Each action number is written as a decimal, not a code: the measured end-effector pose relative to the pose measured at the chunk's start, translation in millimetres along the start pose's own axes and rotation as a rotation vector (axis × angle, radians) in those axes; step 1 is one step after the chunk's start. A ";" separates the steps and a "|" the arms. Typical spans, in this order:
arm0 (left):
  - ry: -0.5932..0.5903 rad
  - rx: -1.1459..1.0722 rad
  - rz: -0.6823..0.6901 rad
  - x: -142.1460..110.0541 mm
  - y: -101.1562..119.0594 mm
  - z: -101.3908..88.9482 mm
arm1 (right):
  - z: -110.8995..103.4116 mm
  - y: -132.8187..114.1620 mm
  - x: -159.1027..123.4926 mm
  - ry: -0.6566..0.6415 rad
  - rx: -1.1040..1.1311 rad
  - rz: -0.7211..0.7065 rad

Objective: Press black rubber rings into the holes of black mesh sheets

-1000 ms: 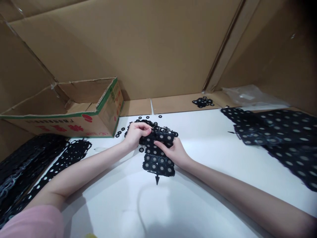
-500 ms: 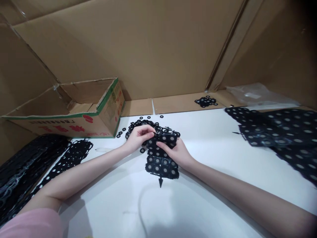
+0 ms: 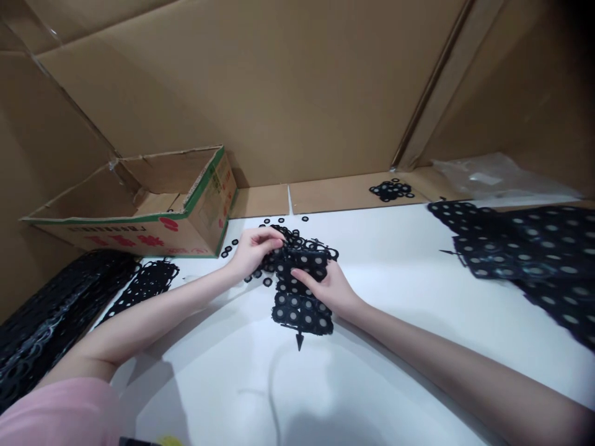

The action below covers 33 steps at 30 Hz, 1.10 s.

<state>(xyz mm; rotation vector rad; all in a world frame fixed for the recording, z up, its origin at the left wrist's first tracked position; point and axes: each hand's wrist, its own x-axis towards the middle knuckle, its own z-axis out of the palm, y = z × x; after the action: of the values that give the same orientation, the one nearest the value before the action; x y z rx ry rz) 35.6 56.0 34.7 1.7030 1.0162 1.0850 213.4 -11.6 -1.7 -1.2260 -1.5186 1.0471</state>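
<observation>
A black rubber sheet of moulded rings point(image 3: 300, 306) lies on the white table point(image 3: 381, 297) in front of me, its far end bent upward. My right hand point(image 3: 328, 286) grips the sheet's right side, thumb pressed on top. My left hand point(image 3: 253, 248) pinches the sheet's far left corner, fingers closed on it. Behind the hands sits a small heap of loose black rings point(image 3: 297, 238).
An open cardboard box point(image 3: 139, 214) stands at the back left. Punched-out black sheets point(image 3: 56, 310) are stacked at the left edge, whole ring sheets point(image 3: 525, 248) at the right. Another ring cluster point(image 3: 391, 189) and a clear plastic bag point(image 3: 497, 176) lie by the cardboard wall.
Both hands have kept hold of the sheet, working along its far end. My left fingers have shifted slightly on the corner. The view has drifted a little to the left.
</observation>
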 end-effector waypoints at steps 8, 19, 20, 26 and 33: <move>0.143 0.257 0.120 30.1 -3.8 -46.0 | -1.1 4.3 -0.1 0.000 -0.008 0.028; -0.452 0.267 0.168 -27.2 49.8 -72.6 | -1.3 6.5 0.8 -0.015 0.017 0.038; -0.687 0.199 0.131 -39.2 63.2 -71.5 | -1.3 7.4 1.2 -0.016 0.015 0.036; -1.212 -0.262 0.157 -108.6 99.1 -33.8 | -1.2 7.7 1.2 -0.034 0.019 0.032; -1.104 -0.258 0.202 -125.8 100.5 -24.6 | -0.3 7.9 1.9 -0.019 0.015 0.015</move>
<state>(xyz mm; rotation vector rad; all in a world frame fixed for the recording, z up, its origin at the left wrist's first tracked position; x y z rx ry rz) -5.7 -85.5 104.2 1.8110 0.0010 0.2280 215.3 -8.4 -9.0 -1.2223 -1.5156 1.0804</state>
